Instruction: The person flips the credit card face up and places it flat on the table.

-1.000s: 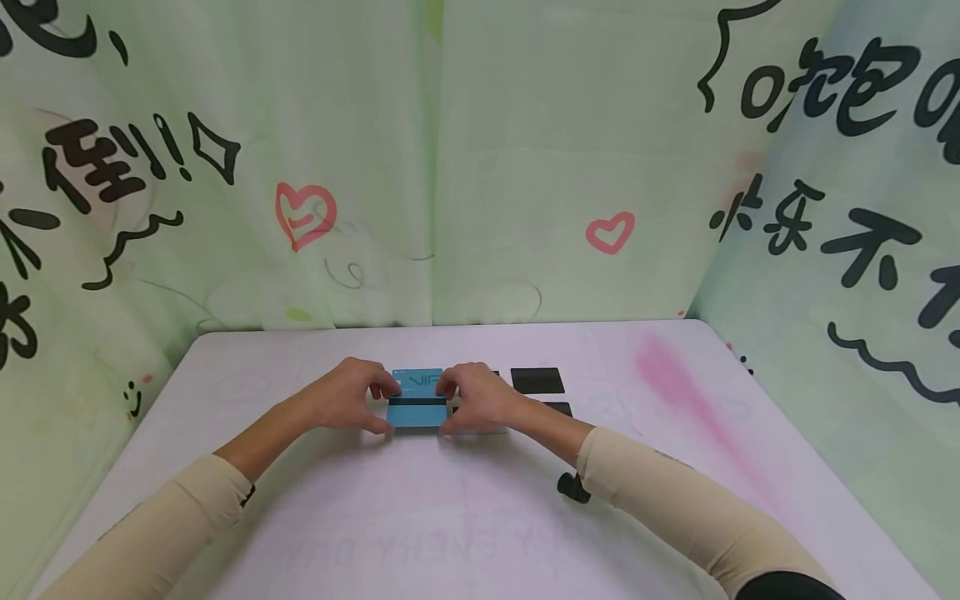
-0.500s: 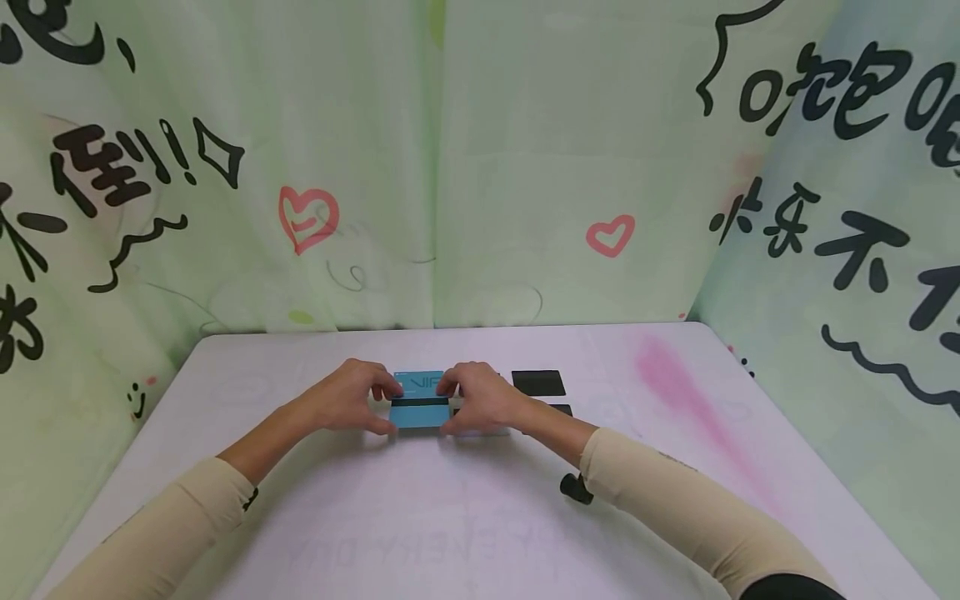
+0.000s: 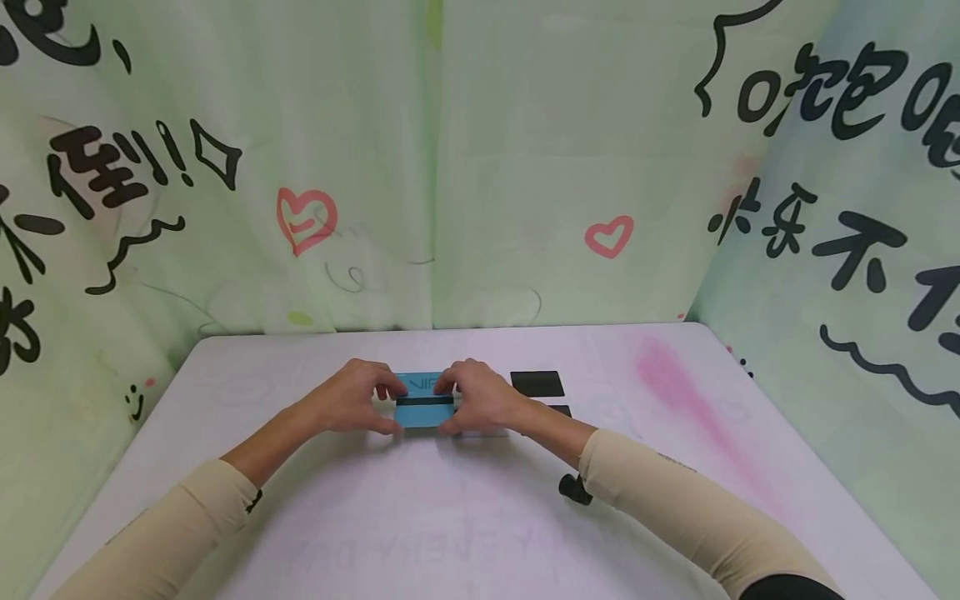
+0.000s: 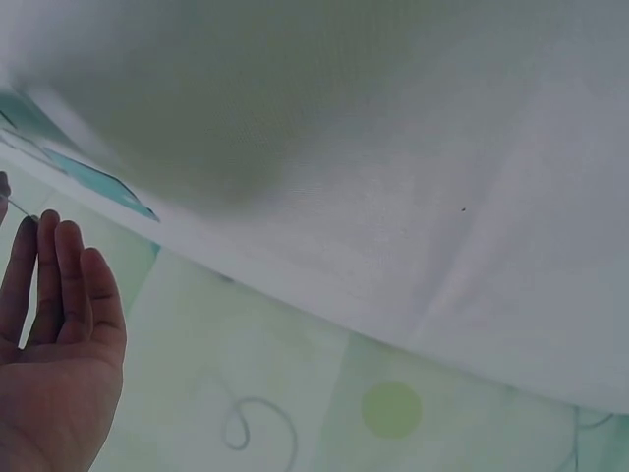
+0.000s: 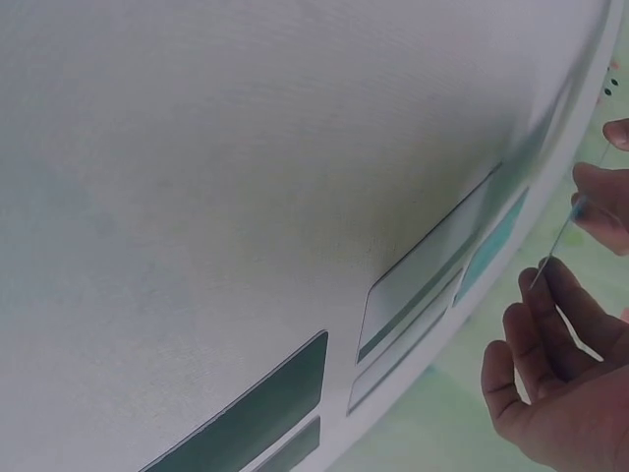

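Note:
A blue card with a black stripe is held above the table between my two hands. My left hand pinches its left side, thumb at the near edge and fingers at the far edge. My right hand grips the right side in the same way. In the right wrist view the card appears edge-on as a thin line between the fingers. Behind it lies another blue card marked with letters like "VIP", partly covered by the fingers. The left wrist view shows my left hand at its left edge.
A black card lies right of my hands, with a second dark card partly hidden by the right wrist. Light striped cards lie beneath the right hand. Printed curtains stand behind the white table.
The held blue card and my left hand have shifted slightly to the right. My right hand stays almost in place. The cards on the table have not moved.

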Motion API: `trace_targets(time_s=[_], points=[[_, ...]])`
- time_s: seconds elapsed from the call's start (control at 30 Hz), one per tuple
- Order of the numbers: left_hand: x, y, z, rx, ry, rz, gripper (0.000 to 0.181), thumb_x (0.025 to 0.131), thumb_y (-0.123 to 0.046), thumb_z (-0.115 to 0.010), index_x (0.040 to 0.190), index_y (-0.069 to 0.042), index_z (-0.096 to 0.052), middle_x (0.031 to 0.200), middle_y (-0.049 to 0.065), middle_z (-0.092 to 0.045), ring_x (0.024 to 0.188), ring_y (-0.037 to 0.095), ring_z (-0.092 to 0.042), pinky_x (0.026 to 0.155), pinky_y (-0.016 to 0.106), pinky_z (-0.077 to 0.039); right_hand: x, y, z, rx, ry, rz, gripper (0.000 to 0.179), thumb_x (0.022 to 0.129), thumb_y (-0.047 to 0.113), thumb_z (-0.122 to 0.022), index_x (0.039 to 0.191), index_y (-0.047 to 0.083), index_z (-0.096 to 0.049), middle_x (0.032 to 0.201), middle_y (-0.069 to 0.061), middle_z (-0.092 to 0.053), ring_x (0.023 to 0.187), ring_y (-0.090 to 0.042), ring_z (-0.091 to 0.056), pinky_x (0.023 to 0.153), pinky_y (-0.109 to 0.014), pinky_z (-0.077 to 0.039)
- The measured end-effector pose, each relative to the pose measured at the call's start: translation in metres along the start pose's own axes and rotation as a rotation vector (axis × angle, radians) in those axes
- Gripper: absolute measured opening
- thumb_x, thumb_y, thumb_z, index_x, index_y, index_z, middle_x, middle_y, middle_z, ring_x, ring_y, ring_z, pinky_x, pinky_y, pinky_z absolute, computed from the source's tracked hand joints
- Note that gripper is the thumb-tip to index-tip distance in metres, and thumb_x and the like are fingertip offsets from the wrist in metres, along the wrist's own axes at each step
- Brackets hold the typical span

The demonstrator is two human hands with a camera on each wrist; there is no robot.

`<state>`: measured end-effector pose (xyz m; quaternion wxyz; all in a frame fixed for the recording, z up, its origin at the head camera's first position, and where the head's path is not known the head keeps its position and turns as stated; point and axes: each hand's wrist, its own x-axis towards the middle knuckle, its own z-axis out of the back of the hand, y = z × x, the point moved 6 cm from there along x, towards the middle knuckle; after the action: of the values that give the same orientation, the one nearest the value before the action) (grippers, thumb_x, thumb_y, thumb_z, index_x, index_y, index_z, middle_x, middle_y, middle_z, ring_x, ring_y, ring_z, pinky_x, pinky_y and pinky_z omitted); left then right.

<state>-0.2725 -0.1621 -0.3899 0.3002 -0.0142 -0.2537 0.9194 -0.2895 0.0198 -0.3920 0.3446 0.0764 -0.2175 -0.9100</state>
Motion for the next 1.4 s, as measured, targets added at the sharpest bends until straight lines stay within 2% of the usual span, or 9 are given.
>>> trace_targets(time_s=[0.23,0.43,0.67,0.9,1.4], points=[[0.001,-0.003,-0.002,-0.005,-0.023,-0.012,0.040,0.072,-0.031,-0.094,0.104,-0.012,-0.080,0.094,-0.007,-0.071,0.083,0.010,-0.062,0.075,0.025,-0.052,0.000,0.002,0.002,-0.041,-0.029,0.036,0.047,0.072,0.029,-0.091,0.113,0.011,-0.077,0.103,0.000,-0.072,0.096,-0.017,-0.056,0.085,-0.031,-0.047],[0.001,-0.005,-0.003,-0.013,-0.047,-0.012,0.041,0.071,-0.031,-0.095,0.104,-0.012,-0.081,0.094,-0.008,-0.072,0.083,0.008,-0.062,0.075,0.025,-0.052,0.001,0.003,0.001,-0.062,-0.032,0.036,0.047,0.073,0.030,-0.090,0.114,0.013,-0.076,0.105,0.002,-0.072,0.098,-0.016,-0.056,0.087,-0.031,-0.047],[0.002,-0.009,-0.004,-0.024,-0.068,-0.023,0.040,0.070,-0.031,-0.096,0.103,-0.012,-0.081,0.094,-0.003,-0.074,0.084,0.016,-0.066,0.074,0.025,-0.051,0.000,0.006,0.002,-0.068,-0.037,0.052,0.048,0.074,0.030,-0.089,0.116,0.011,-0.076,0.108,-0.001,-0.072,0.098,-0.017,-0.056,0.087,-0.032,-0.048],[0.003,-0.011,-0.005,-0.033,-0.085,-0.042,0.040,0.069,-0.031,-0.096,0.102,-0.012,-0.082,0.091,-0.006,-0.073,0.081,0.010,-0.064,0.074,0.026,-0.053,-0.001,0.007,0.002,-0.066,-0.035,0.052,0.047,0.074,0.030,-0.089,0.116,0.012,-0.076,0.108,-0.001,-0.072,0.098,-0.016,-0.056,0.085,-0.032,-0.048],[0.005,-0.015,-0.010,-0.048,-0.076,-0.021,0.041,0.070,-0.033,-0.097,0.103,-0.014,-0.082,0.091,-0.006,-0.072,0.083,0.012,-0.065,0.074,0.025,-0.053,-0.004,0.010,0.001,-0.066,-0.035,0.044,0.046,0.075,0.032,-0.088,0.116,0.014,-0.076,0.107,0.002,-0.072,0.100,-0.015,-0.056,0.083,-0.035,-0.049]])
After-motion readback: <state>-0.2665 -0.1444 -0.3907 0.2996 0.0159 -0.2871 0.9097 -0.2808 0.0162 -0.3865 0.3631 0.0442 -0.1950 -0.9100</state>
